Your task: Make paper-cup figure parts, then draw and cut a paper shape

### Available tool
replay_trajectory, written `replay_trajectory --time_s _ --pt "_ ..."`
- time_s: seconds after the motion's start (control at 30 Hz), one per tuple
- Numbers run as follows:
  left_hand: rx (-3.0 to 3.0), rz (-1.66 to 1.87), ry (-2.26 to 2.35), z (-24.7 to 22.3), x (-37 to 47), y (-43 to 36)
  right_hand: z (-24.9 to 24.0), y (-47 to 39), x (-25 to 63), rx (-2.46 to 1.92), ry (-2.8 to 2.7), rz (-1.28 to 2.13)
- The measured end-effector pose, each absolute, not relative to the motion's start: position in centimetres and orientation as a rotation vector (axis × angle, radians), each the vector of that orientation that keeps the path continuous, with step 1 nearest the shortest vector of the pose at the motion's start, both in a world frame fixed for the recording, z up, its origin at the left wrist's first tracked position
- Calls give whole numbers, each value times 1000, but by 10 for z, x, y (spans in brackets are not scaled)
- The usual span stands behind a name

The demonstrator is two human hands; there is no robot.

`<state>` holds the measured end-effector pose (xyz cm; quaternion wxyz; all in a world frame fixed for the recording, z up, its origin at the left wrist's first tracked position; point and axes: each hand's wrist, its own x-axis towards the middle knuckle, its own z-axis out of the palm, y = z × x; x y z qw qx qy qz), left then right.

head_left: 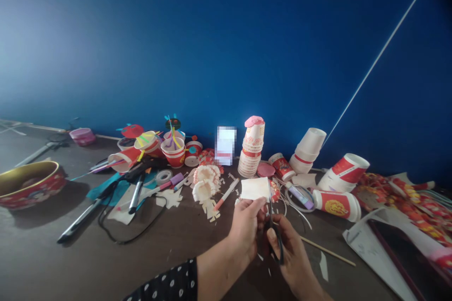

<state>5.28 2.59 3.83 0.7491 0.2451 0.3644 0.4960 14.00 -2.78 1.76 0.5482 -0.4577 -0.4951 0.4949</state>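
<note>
Between the thumb and fingers of my left hand point(244, 225) is a white piece of paper point(254, 188), held up by its lower edge. My right hand point(287, 249) grips a pair of black-handled scissors point(276, 240), thumb and fingers at the loops. The blades point away from me and lie along the right edge of the paper. Small white scraps point(260, 257) lie on the dark table below my hands. Some fingers of both hands are hidden behind the paper and scissors.
Stacked paper cups point(251, 150) stand behind the paper. Right of them are more cups point(306, 150), a glue stick point(302, 196), a wooden stick point(328, 250) and a phone point(406, 254). Cut pieces point(205, 183), a tripod point(92, 211) and a round tin point(31, 188) lie left.
</note>
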Motion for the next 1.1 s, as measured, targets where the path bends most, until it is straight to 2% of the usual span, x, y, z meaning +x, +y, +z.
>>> replay_trajectory --time_s 1.1 --pt "551 1100 789 44 51 25 24 -27 136 -1114 -1193 1087"
